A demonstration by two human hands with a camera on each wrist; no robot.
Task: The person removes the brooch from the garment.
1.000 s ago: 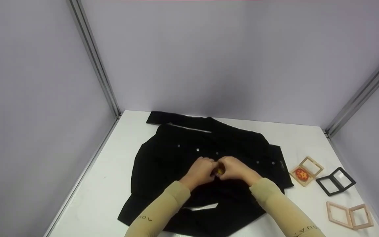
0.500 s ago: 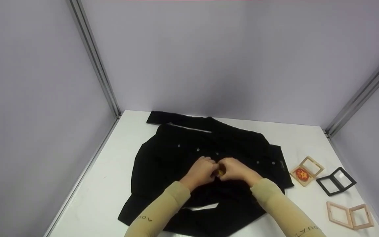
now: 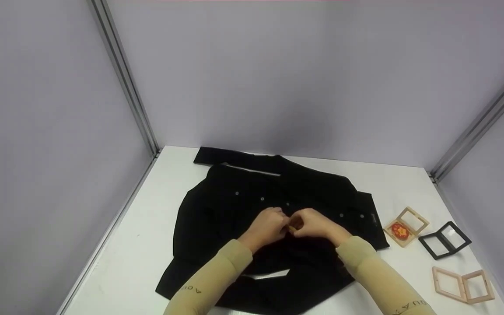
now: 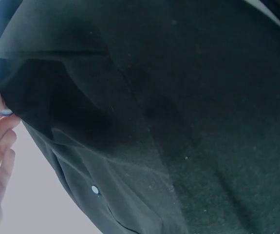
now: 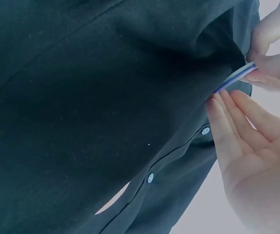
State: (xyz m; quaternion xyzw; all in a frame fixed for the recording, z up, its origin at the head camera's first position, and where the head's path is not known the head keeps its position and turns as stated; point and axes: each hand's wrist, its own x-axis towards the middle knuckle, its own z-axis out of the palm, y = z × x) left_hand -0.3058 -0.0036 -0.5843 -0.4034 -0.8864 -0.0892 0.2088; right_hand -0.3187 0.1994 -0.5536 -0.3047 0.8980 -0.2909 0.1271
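Both the left hand (image 3: 268, 225) and right hand (image 3: 316, 225) pinched a small blue-and-white-edged piece (image 5: 234, 78) in their fingers at the dark shirt (image 3: 225, 218), seemingly to steady it; the shirt lay spread on the table (image 3: 125, 253), perhaps for easy reach.

The head view looks forward and down from above the near side of the shirt (image 3: 217, 218), far enough back to take in nearly all of it, with the table (image 3: 120, 253) around it and the wall (image 3: 234, 87) beyond it. The left wrist and right wrist views both face the shirt from very near, so it fills most of each, with fingers (image 4: 4, 168) at its edge. All three views share the shirt's buttons (image 5: 151, 178), and the two wrist views share a small blue-edged piece (image 5: 236, 77) beside it.
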